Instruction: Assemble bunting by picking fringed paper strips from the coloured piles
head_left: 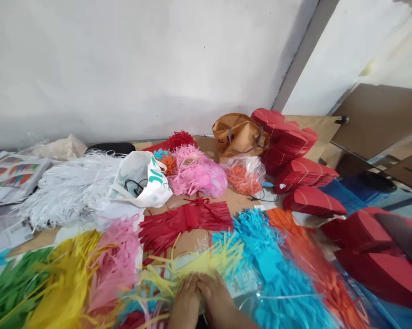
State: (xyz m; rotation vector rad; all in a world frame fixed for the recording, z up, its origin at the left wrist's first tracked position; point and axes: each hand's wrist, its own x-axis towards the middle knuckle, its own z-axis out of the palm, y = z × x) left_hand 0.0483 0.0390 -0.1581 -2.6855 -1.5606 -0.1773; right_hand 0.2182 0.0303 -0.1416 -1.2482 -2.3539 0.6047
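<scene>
Blue strips [277, 269] sprawl off to the right, red strips [188, 218] lie farther back, and here in the middle, pale yellow strips [209, 261] fan out! Left hand [187, 294] and right hand [215, 293] meet at their near edge, fingers close together, touching them; whether they grip, I can't tell.

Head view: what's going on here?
A person has their left hand and right hand side by side at the near edge of the pale yellow strips; whether they grip them isn't clear. A red bundle lies just beyond. Blue strips lie to the right; pink strips, deep yellow strips and green strips to the left.
</scene>
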